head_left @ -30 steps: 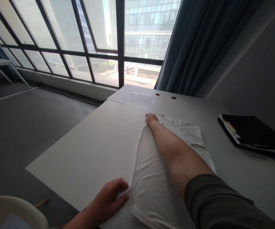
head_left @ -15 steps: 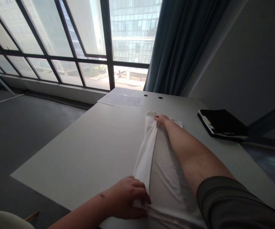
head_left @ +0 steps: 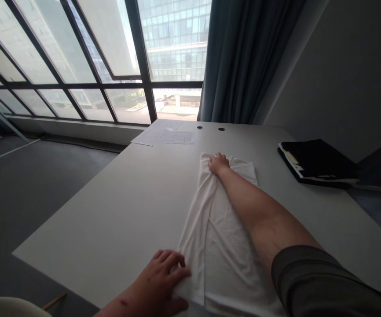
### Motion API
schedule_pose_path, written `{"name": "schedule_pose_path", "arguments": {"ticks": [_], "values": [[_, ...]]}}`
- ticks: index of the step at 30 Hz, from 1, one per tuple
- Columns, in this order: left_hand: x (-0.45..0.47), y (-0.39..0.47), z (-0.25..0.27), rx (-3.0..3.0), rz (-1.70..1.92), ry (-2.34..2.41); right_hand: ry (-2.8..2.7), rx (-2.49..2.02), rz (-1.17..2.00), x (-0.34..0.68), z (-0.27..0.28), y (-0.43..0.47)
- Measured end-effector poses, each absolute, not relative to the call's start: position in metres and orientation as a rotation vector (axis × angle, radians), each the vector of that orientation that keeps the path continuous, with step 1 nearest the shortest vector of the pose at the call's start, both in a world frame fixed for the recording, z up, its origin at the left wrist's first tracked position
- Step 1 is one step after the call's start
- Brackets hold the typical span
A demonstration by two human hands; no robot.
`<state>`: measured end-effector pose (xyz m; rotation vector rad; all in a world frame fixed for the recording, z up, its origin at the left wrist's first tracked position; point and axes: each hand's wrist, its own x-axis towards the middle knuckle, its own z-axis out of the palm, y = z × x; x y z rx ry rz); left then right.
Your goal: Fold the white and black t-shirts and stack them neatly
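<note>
A white fabric garment (head_left: pixel 225 246), its exact kind unclear, lies lengthwise on the table with its left side folded over in a long strip. At its far end my right hand (head_left: pixel 219 163) rests palm down on the folded layer, fingers laid out on the cloth. My left hand (head_left: pixel 167 279) is by the near left edge of the fabric, thumb and fingers apart, its fingertips at the edge of the fold. My right forearm covers part of the garment's right side, and its near end runs out of the picture.
The white table (head_left: pixel 111 211) carries printed papers (head_left: pixel 175 137) at the far left corner and a black folder (head_left: pixel 319 159) on the right. Two cable holes lie near the back edge. Beyond are a blue curtain (head_left: pixel 243 57) and windows. A pale chair (head_left: pixel 9 308) is at lower left.
My left hand has let go of the fabric and moved left and down. My right hand has gone from pinching the far end to lying on it, and the folded strip now lies flatter.
</note>
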<state>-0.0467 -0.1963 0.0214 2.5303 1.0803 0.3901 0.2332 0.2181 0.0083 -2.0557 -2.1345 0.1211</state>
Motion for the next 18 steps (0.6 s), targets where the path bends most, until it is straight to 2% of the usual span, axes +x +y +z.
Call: {"name": "schedule_pose_path", "arguments": {"ticks": [11,18], "values": [[-0.062,-0.198,0.039,2.552,0.513,0.949,-2.106,-2.096,0.157,0.210,0.014,0.273],[-0.076,-0.198,0.059,2.681,0.535,1.025,-1.892,-2.205,0.148,0.204,0.020,0.297]]}}
